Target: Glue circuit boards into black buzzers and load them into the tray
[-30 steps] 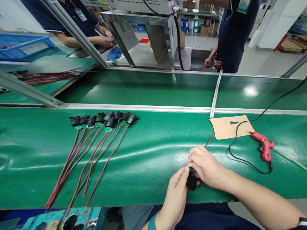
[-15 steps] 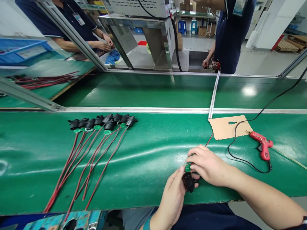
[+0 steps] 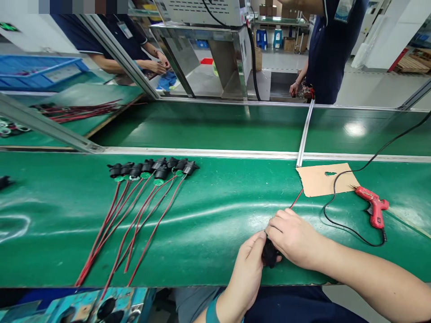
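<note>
Left hand [image 3: 247, 264]: thumb and fingers are closed on a small, black, rounded plastic housing [image 3: 269, 255].
Right hand [image 3: 292, 235]: bent fingers are laid over the housing's upper end; what is pinched beneath cannot be told.
Housing: it is held just above the near edge of the green bench surface [image 3: 208, 255], partly covered by both hands.
Thin red wire [image 3: 296, 198]: it is seen beyond the right hand, near the tan cardboard piece [image 3: 316, 181]; its near end is hidden.
Step in hand: close two-handed work on the housing's end, as judged from the grip.
Next move: a steady left hold and fine right fingertip pressure are probably called for, with the wire kept unstrained.
Red glue gun [image 3: 373, 204]: it is left unheld on the bench.
</note>
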Tool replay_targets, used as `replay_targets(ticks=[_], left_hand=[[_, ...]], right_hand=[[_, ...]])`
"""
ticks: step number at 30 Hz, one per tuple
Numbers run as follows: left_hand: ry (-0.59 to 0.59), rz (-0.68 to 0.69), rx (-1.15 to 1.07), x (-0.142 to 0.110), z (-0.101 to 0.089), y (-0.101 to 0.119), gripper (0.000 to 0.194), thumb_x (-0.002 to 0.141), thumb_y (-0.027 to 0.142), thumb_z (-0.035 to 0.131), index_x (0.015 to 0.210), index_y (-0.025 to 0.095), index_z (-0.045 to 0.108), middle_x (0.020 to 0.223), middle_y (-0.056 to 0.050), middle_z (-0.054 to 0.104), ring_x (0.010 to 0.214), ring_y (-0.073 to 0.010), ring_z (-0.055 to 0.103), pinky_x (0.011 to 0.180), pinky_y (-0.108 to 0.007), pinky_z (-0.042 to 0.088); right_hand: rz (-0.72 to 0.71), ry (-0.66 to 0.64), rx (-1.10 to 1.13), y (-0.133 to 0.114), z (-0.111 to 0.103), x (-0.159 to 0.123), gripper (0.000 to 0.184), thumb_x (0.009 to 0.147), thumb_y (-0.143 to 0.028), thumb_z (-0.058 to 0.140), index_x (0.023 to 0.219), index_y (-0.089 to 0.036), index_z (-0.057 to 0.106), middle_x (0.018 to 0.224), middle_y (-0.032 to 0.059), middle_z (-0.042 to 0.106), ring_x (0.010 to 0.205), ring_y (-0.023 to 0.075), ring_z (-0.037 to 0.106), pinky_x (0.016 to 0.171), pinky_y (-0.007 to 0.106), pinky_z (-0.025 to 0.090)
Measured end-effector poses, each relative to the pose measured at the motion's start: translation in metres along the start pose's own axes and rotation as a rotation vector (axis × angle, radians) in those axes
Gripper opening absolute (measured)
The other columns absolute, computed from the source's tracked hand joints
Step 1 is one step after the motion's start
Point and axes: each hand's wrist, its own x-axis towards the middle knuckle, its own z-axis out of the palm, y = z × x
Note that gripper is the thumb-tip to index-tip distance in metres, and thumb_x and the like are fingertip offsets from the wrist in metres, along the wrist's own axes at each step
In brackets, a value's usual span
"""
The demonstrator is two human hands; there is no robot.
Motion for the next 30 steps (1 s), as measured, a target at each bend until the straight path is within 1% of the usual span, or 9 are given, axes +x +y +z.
replay_targets(ticks=[3,8,13,17,21,23,26,28,30], left_hand=[[0.004,0.024,0.038,0.0,-0.001,-0.001,0.032,0.092,0.045,0.063,0.08,0.015,0.067,0.077,-0.003,0.066,0.075,-0.016,0.057,0.067,-0.025,0.045],[0.003,0.027,0.058,0.0,-0.001,-0.001,0.034,0.092,0.044,0.062,0.071,0.017,0.06,0.07,0.0,0.059,0.068,-0.0135,0.051,0.064,-0.024,0.043],[0.053,0.065,0.157,0.0,0.002,0.003,0.032,0.091,0.04,0.059,0.068,0.017,0.058,0.069,0.001,0.053,0.066,-0.012,0.043,0.062,-0.022,0.04],[0.055,0.11,0.277,0.0,0.004,0.005,0.033,0.092,0.038,0.055,0.066,0.018,0.056,0.068,0.001,0.054,0.064,-0.013,0.045,0.061,-0.024,0.04],[-0.002,0.106,0.269,0.0,0.003,0.004,0.037,0.095,0.043,0.053,0.068,0.019,0.058,0.065,0.0,0.056,0.062,-0.014,0.048,0.059,-0.025,0.043],[-0.015,0.071,0.23,0.0,0.002,0.003,0.037,0.094,0.046,0.055,0.072,0.018,0.064,0.068,-0.002,0.062,0.064,-0.0154,0.053,0.059,-0.026,0.046],[0.013,-0.011,0.142,0.002,0.0,0.003,0.037,0.091,0.05,0.06,0.09,0.015,0.072,0.087,-0.009,0.073,0.076,-0.0206,0.065,0.066,-0.03,0.054],[0.056,-0.053,0.085,0.003,-0.001,0.004,0.041,0.088,0.052,0.064,0.099,0.013,0.074,0.101,-0.014,0.076,0.083,-0.024,0.069,0.068,-0.034,0.057],[0.095,-0.07,0.048,0.004,-0.004,0.004,0.044,0.085,0.053,0.068,0.1,0.012,0.074,0.109,-0.018,0.076,0.086,-0.0255,0.071,0.07,-0.035,0.058]], right_hand=[[-0.026,0.026,-0.03,0.0,0.004,-0.001,0.011,0.093,-0.012,0.061,0.082,-0.015,0.061,0.081,0.0038,0.061,0.077,0.0195,0.046,0.069,0.036,0.034],[-0.033,0.034,-0.025,0.0,0.004,-0.003,0.011,0.091,-0.01,0.064,0.081,-0.015,0.06,0.079,0.003,0.061,0.075,0.0189,0.045,0.069,0.035,0.033],[-0.028,0.041,-0.063,-0.003,0.005,-0.003,0.011,0.092,-0.012,0.063,0.081,-0.014,0.061,0.079,0.0046,0.06,0.074,0.02,0.045,0.068,0.036,0.033],[-0.015,0.069,-0.053,-0.004,0.008,-0.004,0.014,0.093,-0.011,0.06,0.079,-0.014,0.06,0.078,0.0047,0.059,0.073,0.0199,0.045,0.068,0.036,0.035],[0.02,0.093,0.015,0.0,0.008,-0.003,0.021,0.096,-0.01,0.051,0.078,-0.015,0.059,0.076,0.0051,0.061,0.072,0.0201,0.047,0.067,0.036,0.039],[0.07,0.122,0.112,0.005,0.005,-0.002,0.022,0.097,-0.01,0.048,0.079,-0.016,0.06,0.076,0.0059,0.063,0.072,0.0203,0.051,0.068,0.035,0.044],[0.191,0.23,0.245,0.014,-0.003,-0.003,0.019,0.099,-0.013,0.046,0.093,-0.015,0.063,0.081,0.0074,0.069,0.076,0.0207,0.06,0.072,0.034,0.051],[0.304,0.308,0.286,0.024,-0.009,-0.006,0.019,0.1,-0.016,0.046,0.103,-0.016,0.065,0.088,0.0081,0.074,0.081,0.021,0.067,0.076,0.035,0.054],[0.451,0.369,0.346,0.039,-0.013,-0.012,0.019,0.099,-0.02,0.049,0.106,-0.018,0.067,0.09,0.0069,0.077,0.083,0.0203,0.071,0.077,0.034,0.056]])
